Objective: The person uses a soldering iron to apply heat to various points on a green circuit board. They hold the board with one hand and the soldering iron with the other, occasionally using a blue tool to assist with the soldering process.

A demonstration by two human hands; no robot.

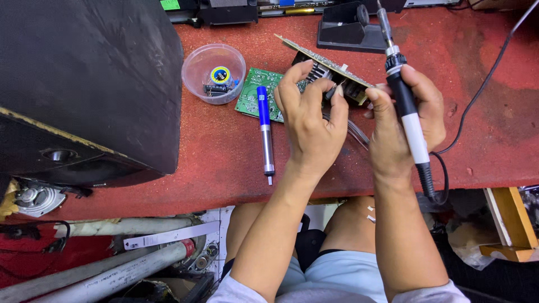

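Left grip point(311, 115): fingers curled round the near edge of a circuit board point(328, 67), grasping it and holding it tilted above the worktop point(224, 151). Right grip point(401, 112): clenched on a soldering iron point(407, 109), held upright, tip pointing away from the person; thumb side also touches the board's right end.

Board: long, narrow, seen nearly edge-on. Pale solder side faces up and away; dark components and a ribbed metal part hang from the underside toward the palms. Thin pale wires point(356, 132) trail from the board down between the two wrists.

Iron: black handle above, white sleeve below, black cord point(483, 90) looping off to the right.

On the red worktop: a second, green board point(255, 92) lying flat just left of the left hand; a blue-and-silver pump point(265, 132) lying partly across it; a clear tub point(213, 73) of small parts further left; a black stand point(348, 28) beyond the hands; a large black box point(84, 84) at far left.
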